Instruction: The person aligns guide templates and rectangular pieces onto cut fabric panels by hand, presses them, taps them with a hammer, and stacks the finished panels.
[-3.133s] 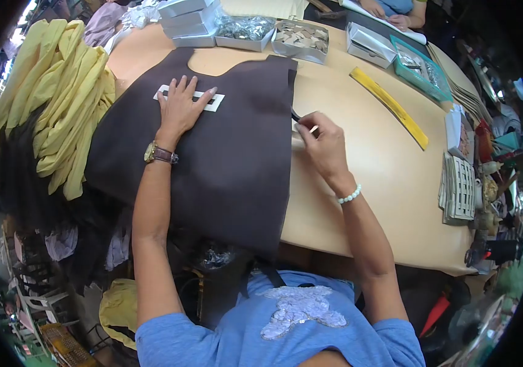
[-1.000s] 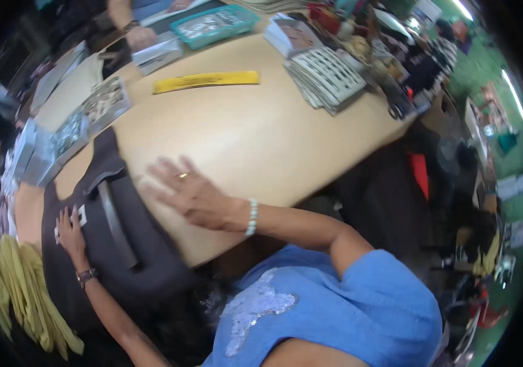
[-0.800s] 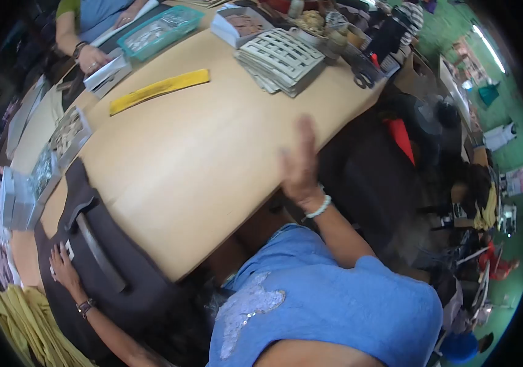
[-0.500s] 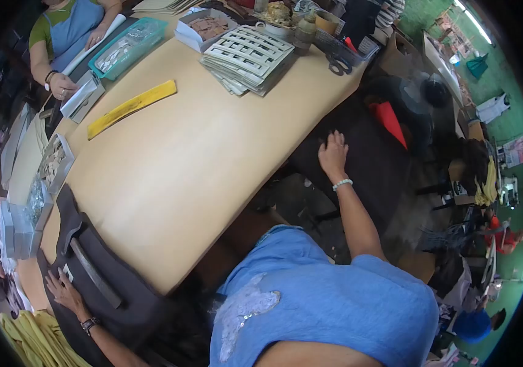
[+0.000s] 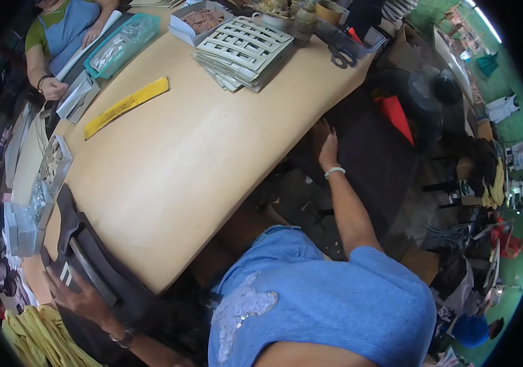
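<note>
My left hand (image 5: 81, 300) is open, its fingers apart, over a dark brown sheet (image 5: 133, 278) that looks like leather or cloth at the table's near left corner. Beside its fingers is a small pale label-like patch (image 5: 66, 274). A hammer-like tool with a long grey handle (image 5: 93, 272) lies on that sheet. At the table's right edge, my right hand (image 5: 326, 145) is next to another wide dark sheet (image 5: 374, 165). Its fingertips are in shadow, so whether they grip the sheet is unclear.
The tan-topped table (image 5: 170, 165) carries a yellow strip (image 5: 127, 108), stacked slotted panels (image 5: 246, 52), scissors (image 5: 342, 57), a box of brown pieces (image 5: 200, 23) and a teal tray (image 5: 124, 49). Across it, a person in an apron (image 5: 72, 37) holds a white roll. Yellow cloth (image 5: 41, 336) hangs lower left.
My right hand has turned and shifted up and left to the table edge; earlier it was spread over the dark sheet. My left hand has moved slightly right and down and appears raised.
</note>
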`<action>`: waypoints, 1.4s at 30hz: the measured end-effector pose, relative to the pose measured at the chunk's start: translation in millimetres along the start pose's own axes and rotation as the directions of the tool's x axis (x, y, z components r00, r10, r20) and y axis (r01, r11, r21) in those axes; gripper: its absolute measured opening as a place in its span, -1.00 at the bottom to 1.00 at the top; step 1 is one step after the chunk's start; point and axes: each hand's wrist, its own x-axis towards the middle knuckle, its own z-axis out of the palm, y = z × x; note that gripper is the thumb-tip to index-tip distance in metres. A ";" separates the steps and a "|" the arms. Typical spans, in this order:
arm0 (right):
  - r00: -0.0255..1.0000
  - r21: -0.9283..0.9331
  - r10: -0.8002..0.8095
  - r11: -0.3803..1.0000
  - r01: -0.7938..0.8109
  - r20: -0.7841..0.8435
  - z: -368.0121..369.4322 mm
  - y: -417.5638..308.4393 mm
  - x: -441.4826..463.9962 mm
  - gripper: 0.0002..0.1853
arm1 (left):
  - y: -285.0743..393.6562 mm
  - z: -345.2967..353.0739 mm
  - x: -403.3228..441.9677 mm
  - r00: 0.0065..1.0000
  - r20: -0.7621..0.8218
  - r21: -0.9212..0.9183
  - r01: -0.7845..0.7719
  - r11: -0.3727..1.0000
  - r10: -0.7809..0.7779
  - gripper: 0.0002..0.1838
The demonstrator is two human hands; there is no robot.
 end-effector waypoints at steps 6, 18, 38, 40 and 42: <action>0.589 0.498 0.772 0.618 -0.608 -0.239 -107.7 -3.0 28.7 -0.55 | 150.6 -15.8 -7.3 0.992 0.124 -0.587 0.073 0.806 0.001 -0.52; 0.922 0.928 -0.194 0.240 -0.285 0.334 -95.4 -308.6 26.9 -0.70 | 282.0 -18.9 1.0 0.756 0.539 -0.776 0.617 -0.130 0.373 -0.09; 0.236 0.322 -0.382 0.912 0.255 0.893 61.1 -295.4 -120.8 -0.78 | 179.5 37.8 6.5 0.602 0.786 -0.569 0.610 -0.551 -0.144 -0.72; 0.250 0.296 -0.356 0.923 0.247 0.901 65.5 -293.7 -120.6 -0.76 | 178.7 37.5 4.7 0.610 0.781 -0.577 0.624 -0.526 -0.134 -0.73; 0.253 0.279 -0.339 0.929 0.245 0.906 68.1 -292.8 -121.2 -0.75 | 177.4 34.3 4.1 0.613 0.780 -0.586 0.645 -0.490 -0.126 -0.74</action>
